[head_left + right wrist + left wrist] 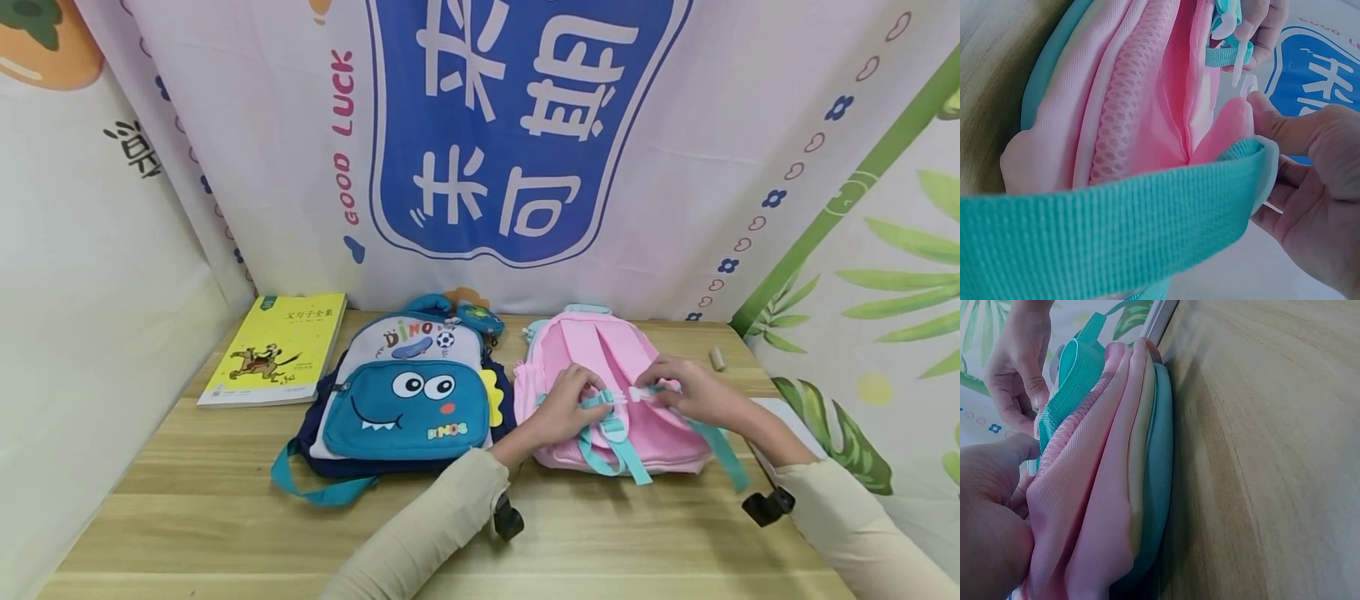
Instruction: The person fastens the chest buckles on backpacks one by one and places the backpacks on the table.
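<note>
A pink backpack [592,350] with teal straps lies on the table, its shoulder-strap side up. My left hand [564,404] pinches a white plastic buckle half [618,398] on a teal strap. Just to the right, my right hand [693,390] pinches the other white buckle half [640,393]. The two halves face each other with a small gap between them. In the right wrist view, a wide teal strap [1116,225] runs from the right hand [1329,181] across the front. Fingers partly hide the buckle in the left wrist view.
Left of the pink bag lies a blue dinosaur backpack [408,408], with a yellow book [277,350] beyond it. A small beige cylinder [717,359] stands at the back right. A white flat object [795,421] lies partly behind the right forearm. Printed cloth [285,167] hangs behind the table.
</note>
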A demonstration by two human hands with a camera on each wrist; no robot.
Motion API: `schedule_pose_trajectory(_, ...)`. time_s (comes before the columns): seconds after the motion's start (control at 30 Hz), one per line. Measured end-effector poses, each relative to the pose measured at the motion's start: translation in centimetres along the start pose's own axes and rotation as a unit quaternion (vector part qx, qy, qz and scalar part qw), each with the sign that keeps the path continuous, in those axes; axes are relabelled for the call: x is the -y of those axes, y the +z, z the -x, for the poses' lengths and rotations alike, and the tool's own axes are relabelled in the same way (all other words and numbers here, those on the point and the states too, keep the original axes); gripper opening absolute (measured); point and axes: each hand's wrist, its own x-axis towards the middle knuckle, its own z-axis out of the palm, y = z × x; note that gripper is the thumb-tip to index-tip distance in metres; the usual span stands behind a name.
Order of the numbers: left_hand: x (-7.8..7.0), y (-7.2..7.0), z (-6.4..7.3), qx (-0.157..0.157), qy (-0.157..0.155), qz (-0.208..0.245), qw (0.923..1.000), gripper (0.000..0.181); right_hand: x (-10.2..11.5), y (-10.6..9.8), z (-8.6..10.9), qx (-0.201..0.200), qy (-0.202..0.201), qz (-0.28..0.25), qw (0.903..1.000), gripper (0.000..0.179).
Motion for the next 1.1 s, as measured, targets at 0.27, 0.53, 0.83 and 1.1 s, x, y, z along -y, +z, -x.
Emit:
schedule_pose_trajectory(0.27, 0.11, 0.28, 0.00, -0.007, -0.009, -0.006, 0.9999, 0.023, 0.06, 0.37, -0.09, 0.003, 0.004, 0.006, 1.0000, 0.024)
schedule_pose_trajectory(0.53, 0.04, 0.26, -0.04, -0.008, -0.010, -0.006, 0.9999, 0.022, 0.46, 0.21, -0.20, 0.012, 0.011, -0.003, 0.9999, 0.023)
schedule_pose_trajectory(0.83, 0.02, 0.23, -0.05, -0.012, -0.012, -0.006, 0.9998, 0.023, 0.09, 0.38, -0.23, 0.024, 0.020, 0.000, 0.9995, 0.023)
schedule_pose_trajectory(1.1, -0.06, 0.17, 0.06, -0.014, -0.011, 0.008, 0.9998, 0.023, -0.28, 0.99, -0.36, 0.013, 0.009, -0.001, 0.9999, 0.023)
